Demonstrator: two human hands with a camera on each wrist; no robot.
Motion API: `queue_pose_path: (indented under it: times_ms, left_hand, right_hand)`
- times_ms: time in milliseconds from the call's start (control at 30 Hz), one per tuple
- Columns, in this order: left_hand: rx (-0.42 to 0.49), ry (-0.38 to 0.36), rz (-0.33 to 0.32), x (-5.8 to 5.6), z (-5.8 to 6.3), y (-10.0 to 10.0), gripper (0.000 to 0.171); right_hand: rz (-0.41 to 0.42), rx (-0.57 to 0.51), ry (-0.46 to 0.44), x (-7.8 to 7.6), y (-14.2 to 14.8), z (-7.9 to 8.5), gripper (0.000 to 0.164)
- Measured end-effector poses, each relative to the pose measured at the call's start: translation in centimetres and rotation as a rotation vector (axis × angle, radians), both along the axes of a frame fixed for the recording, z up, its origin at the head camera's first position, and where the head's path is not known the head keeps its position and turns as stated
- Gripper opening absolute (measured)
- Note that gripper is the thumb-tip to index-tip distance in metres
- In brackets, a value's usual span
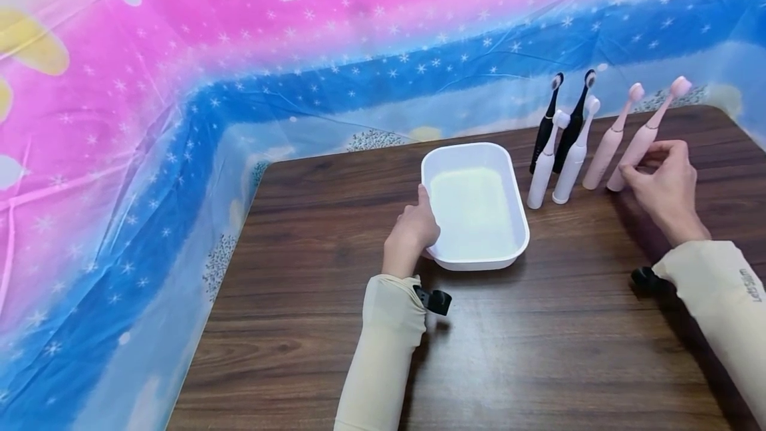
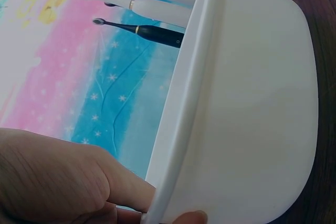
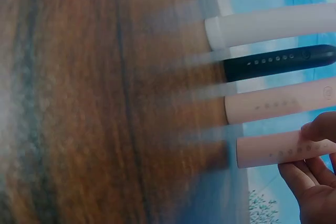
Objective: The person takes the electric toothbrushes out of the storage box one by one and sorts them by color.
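Note:
My left hand grips the left rim of a white plastic tub, with the rim between thumb and fingers in the left wrist view. Nothing lies inside the tub. At the right, my right hand pinches the handle of the rightmost pink electric toothbrush between thumb and fingers. That brush leans slightly right, head up; whether its base touches the table I cannot tell. Beside it stands another pink electric toothbrush. Two white electric toothbrushes stand further left, in front of two black ones.
The dark wood-grain table carries everything. Behind and to the left hangs a pink and blue patterned cloth. The upright toothbrushes stand close together, between the tub and my right hand, near the table's back edge.

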State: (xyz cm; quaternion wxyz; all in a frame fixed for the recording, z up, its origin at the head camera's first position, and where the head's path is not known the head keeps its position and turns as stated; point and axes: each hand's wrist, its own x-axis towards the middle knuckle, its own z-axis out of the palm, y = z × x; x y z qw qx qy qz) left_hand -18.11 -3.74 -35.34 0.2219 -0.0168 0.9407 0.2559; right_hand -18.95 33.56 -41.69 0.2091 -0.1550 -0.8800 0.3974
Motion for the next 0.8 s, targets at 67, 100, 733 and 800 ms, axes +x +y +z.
queue_pose_path:
  times_ms: [67,100,733,800]
  left_hand:
    - [-0.004,0.005,-0.002,0.01,-0.04,0.04,0.077]
    - [-0.008,0.008,-0.002,0.02,-0.06,0.05,0.077]
    - [-0.034,0.010,-0.008,0.03,0.20,0.13,0.076]
    - [-0.046,0.011,-0.011,0.02,0.05,0.14,0.076]
  right_hand:
    - [-0.005,-0.002,0.000,-0.16,0.07,-0.16,0.046]
    - [-0.006,-0.002,0.002,-0.24,0.10,-0.24,0.044]
    - [0.026,0.055,-0.011,-0.95,0.13,-0.61,0.049]
    - [0.022,0.061,-0.021,-0.90,0.07,-0.68,0.052]
